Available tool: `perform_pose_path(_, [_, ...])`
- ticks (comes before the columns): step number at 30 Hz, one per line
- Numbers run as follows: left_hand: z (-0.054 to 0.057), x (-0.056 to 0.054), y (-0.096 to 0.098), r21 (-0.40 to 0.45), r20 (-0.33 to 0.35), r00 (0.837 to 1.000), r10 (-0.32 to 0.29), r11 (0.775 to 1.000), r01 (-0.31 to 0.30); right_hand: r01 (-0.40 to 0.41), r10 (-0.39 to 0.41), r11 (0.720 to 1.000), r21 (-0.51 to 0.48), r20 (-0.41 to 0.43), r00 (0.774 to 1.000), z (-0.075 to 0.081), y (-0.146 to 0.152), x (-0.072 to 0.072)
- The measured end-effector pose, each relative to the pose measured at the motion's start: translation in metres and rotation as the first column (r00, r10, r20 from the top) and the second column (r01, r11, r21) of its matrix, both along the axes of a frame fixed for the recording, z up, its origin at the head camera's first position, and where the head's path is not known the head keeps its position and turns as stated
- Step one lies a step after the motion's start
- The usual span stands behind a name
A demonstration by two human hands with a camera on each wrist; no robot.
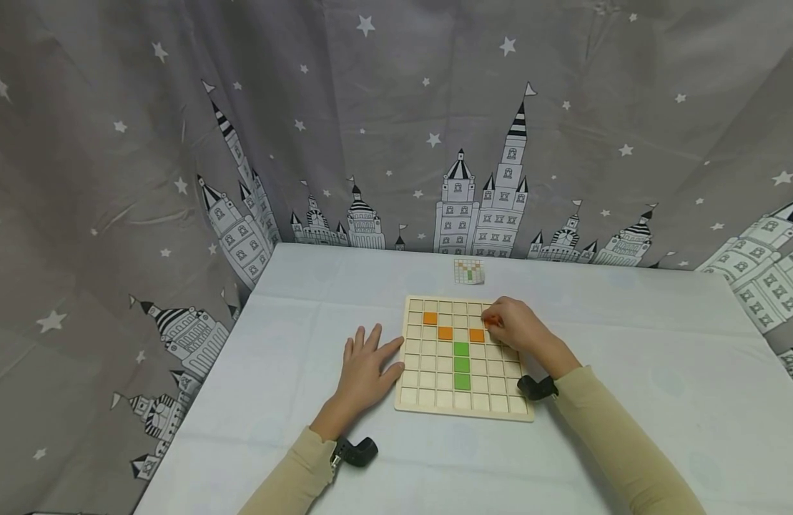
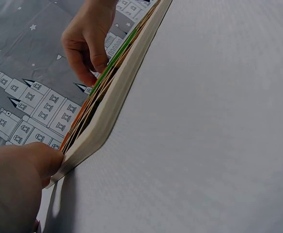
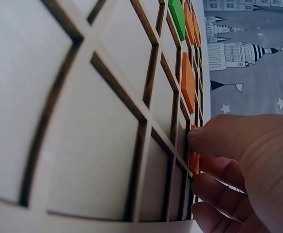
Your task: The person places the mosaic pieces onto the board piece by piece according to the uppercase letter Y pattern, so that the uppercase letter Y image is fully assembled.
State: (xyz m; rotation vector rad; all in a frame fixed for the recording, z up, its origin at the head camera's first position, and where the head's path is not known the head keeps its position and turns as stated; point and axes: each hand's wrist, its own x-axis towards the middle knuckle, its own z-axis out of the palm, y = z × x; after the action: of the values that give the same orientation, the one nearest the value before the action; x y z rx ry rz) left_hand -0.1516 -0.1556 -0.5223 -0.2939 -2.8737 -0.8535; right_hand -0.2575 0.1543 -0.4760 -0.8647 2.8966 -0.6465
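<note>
A square wooden grid board lies flat on the table. My left hand rests beside it with fingers spread, thumb and index fingertip at the board's left edge. In the left wrist view the thumb touches the board's corner rim. At the upper right of the grid my right hand pinches an orange square tile over a cell, partly covered by the fingers. Several tiles sit in the cells: an orange tile at upper left, two more inward, and three green tiles in a column.
Behind the board lies a small pattern card printed with a grid and coloured squares. A white cloth covers the table. Grey curtain with castles and stars hangs along the back and left side.
</note>
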Motion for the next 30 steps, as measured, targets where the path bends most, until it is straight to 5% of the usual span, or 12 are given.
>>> perform_pose_path(8, [-0.002, 0.001, 0.0, 0.01, -0.003, 1.0, -0.003, 1.0, 0.003, 0.018, -0.019, 1.0, 0.007, 0.019, 1.0, 0.001, -0.002, 0.001])
perform_pose_path(15, [-0.001, 0.002, 0.002, 0.05, -0.076, 0.997, -0.014, 0.999, 0.018, 0.014, -0.014, 1.0, 0.014, 0.003, 1.0, 0.001, -0.001, 0.001])
perform_pose_path(22, [-0.002, 0.0, 0.001, 0.017, 0.011, 1.0, -0.01, 1.0, 0.01, 0.051, -0.051, 0.999, 0.014, 0.013, 0.999, -0.001, 0.005, 0.007])
perform_pose_path(30, [-0.002, -0.001, -0.002, 0.006, 0.025, 1.0, -0.009, 1.0, 0.009, 0.127, -0.127, 0.992, 0.009, 0.026, 0.992, -0.005, 0.016, 0.013])
